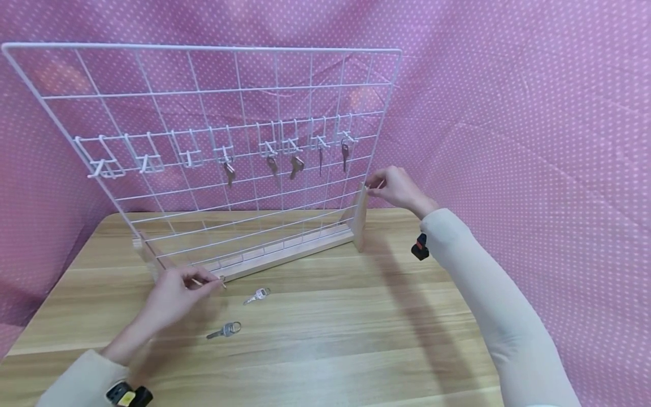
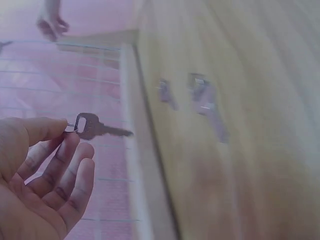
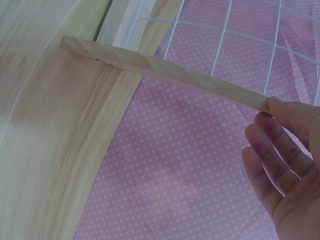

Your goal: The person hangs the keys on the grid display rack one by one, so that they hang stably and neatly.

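Note:
My left hand (image 1: 175, 295) pinches a metal key (image 2: 90, 126) by its small ring, between thumb and forefinger. The key's blade points away from the fingers, in front of the stand's wooden base bar (image 1: 285, 254). At the far right, my right hand (image 1: 400, 187) grips the upper end of the wooden side support (image 3: 170, 70) with thumb and forefinger; the other fingers are loosely bent below it. The support and bar carry a white wire grid (image 1: 203, 90). On the table lie one key (image 1: 261, 294) close to the bar and another key (image 1: 229, 329) nearer me.
White wire hooks (image 1: 224, 152) hang in a row across the grid. Several keys (image 1: 296, 165) dangle from hooks at its middle and right. A second wooden support (image 1: 147, 254) stands at the left. Pink dotted cloth (image 1: 508, 141) surrounds the wooden table (image 1: 325, 350).

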`<state>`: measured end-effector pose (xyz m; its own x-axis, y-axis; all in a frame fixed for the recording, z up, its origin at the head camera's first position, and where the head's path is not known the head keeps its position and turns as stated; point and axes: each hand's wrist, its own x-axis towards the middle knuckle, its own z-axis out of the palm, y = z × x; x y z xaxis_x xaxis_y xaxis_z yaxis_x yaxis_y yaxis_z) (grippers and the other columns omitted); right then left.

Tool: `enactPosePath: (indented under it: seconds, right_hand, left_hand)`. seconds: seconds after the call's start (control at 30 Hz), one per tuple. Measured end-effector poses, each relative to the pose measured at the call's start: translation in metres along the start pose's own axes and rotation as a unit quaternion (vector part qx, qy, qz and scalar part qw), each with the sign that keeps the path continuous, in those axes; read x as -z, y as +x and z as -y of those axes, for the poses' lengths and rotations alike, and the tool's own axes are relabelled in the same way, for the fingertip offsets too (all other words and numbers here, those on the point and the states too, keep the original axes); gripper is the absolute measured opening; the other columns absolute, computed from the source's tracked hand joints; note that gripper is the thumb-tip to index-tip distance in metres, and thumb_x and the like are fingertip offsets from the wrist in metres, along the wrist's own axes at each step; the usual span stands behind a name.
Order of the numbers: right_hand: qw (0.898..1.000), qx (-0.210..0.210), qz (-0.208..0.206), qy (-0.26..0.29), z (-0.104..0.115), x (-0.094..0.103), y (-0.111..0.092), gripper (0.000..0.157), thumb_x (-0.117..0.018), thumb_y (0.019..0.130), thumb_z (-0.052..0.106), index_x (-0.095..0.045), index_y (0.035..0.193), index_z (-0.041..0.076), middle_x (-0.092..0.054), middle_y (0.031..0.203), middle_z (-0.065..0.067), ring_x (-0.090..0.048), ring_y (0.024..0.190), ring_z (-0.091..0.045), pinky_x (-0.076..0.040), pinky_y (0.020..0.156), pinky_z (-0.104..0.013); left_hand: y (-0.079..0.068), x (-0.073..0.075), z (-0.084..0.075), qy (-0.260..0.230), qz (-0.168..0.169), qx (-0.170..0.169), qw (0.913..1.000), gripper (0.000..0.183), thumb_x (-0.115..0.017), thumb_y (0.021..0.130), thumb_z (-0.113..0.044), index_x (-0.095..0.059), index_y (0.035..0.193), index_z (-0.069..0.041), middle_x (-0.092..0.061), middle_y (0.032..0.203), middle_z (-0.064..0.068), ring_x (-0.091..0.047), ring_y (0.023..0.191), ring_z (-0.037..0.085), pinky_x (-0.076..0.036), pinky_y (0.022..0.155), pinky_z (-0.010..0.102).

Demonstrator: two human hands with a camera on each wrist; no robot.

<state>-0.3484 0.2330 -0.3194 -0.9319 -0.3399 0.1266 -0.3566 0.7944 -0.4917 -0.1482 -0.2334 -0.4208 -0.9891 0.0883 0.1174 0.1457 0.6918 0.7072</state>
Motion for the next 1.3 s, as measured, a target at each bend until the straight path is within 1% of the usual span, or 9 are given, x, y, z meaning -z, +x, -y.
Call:
enactPosePath:
  seconds: [0.1,0.2,0.33,0.5,0.67,0.83,1.0,1.2,1.3]
  right_hand:
    - [1.0,-0.002,0.0,0.002,0.001,0.0,-0.001,0.024,-0.076,0.097,0.013,-0.075,0.119,0.004,-0.079,0.11,-0.015,-0.071,0.094,-0.027,-0.06,0.085,-0.041]
    - [1.0,-0.005,-0.001,0.002,0.001,0.0,-0.002,0.024,-0.076,0.097,0.012,-0.075,0.12,0.004,-0.079,0.111,-0.015,-0.071,0.095,-0.028,-0.06,0.085,-0.041]
    - [1.0,-0.004,-0.004,-0.001,0.002,0.001,-0.002,0.024,-0.076,0.097,0.011,-0.075,0.12,0.004,-0.079,0.111,-0.016,-0.072,0.095,-0.028,-0.06,0.086,-0.042]
    - [1.0,-0.005,-0.005,-0.001,0.002,0.001,-0.003,0.024,-0.076,0.097,0.011,-0.075,0.12,0.004,-0.079,0.111,-0.017,-0.072,0.096,-0.029,-0.06,0.086,-0.042]
    - [1.0,-0.004,-0.005,0.0,0.002,0.002,-0.004,0.023,-0.075,0.097,0.011,-0.075,0.119,0.003,-0.079,0.111,-0.017,-0.071,0.095,-0.029,-0.06,0.086,-0.042]
    - [1.0,0.004,-0.006,-0.004,0.0,0.0,-0.004,0.023,-0.075,0.097,0.011,-0.075,0.119,0.003,-0.079,0.11,-0.017,-0.071,0.095,-0.029,-0.06,0.087,-0.043]
    - [1.0,0.003,-0.007,-0.002,0.001,0.0,-0.003,0.023,-0.075,0.097,0.011,-0.076,0.119,0.004,-0.079,0.11,-0.016,-0.07,0.094,-0.027,-0.059,0.086,-0.042]
    - [1.0,0.001,-0.008,0.001,0.002,0.0,-0.002,0.023,-0.076,0.097,0.011,-0.076,0.119,0.004,-0.079,0.109,-0.016,-0.07,0.093,-0.027,-0.059,0.084,-0.04]
    - [1.0,0.0,-0.009,0.002,0.002,0.0,-0.002,0.023,-0.076,0.097,0.011,-0.076,0.119,0.004,-0.079,0.109,-0.016,-0.07,0.093,-0.027,-0.059,0.084,-0.039]
  left_hand:
    - [0.002,0.012,-0.013,-0.016,-0.013,-0.006,0.9998,0.014,-0.08,0.095,-0.025,-0.08,0.097,-0.011,-0.079,0.088,0.004,-0.063,0.068,0.003,-0.052,0.059,0.022]
    - [0.002,0.025,-0.026,-0.028,-0.024,-0.016,0.9992,0.016,-0.079,0.096,-0.025,-0.08,0.099,-0.009,-0.078,0.083,0.002,-0.063,0.066,0.003,-0.051,0.056,0.023]
    - [0.0,0.043,-0.045,-0.039,-0.042,-0.021,0.9981,0.021,-0.078,0.098,-0.028,-0.079,0.104,-0.008,-0.075,0.077,-0.011,-0.065,0.066,0.004,-0.051,0.055,0.023]
    - [-0.001,0.064,-0.069,-0.078,-0.078,-0.029,0.9934,0.023,-0.079,0.097,-0.029,-0.077,0.108,-0.008,-0.076,0.081,-0.023,-0.071,0.07,0.004,-0.057,0.063,0.019]
    - [0.0,0.077,-0.093,-0.121,-0.129,-0.054,0.9827,0.017,-0.08,0.096,-0.022,-0.078,0.105,-0.007,-0.078,0.083,-0.02,-0.073,0.068,0.003,-0.058,0.064,0.016]
    - [0.004,0.086,-0.112,-0.149,-0.165,-0.059,0.9731,0.017,-0.078,0.097,-0.017,-0.078,0.106,-0.003,-0.081,0.085,-0.014,-0.075,0.071,0.004,-0.061,0.066,0.017]
    - [0.009,0.093,-0.126,-0.177,-0.186,-0.069,0.964,0.015,-0.078,0.097,-0.014,-0.078,0.107,-0.003,-0.081,0.086,-0.014,-0.076,0.073,0.004,-0.062,0.068,0.019]
    - [0.015,0.097,-0.138,-0.225,-0.214,-0.08,0.9472,0.015,-0.081,0.094,-0.013,-0.079,0.105,-0.003,-0.082,0.085,-0.012,-0.076,0.071,0.004,-0.062,0.064,0.019]
    - [0.018,0.097,-0.142,-0.255,-0.225,-0.085,0.9365,0.015,-0.081,0.093,-0.013,-0.079,0.104,-0.003,-0.082,0.086,-0.01,-0.076,0.069,0.005,-0.062,0.063,0.019]
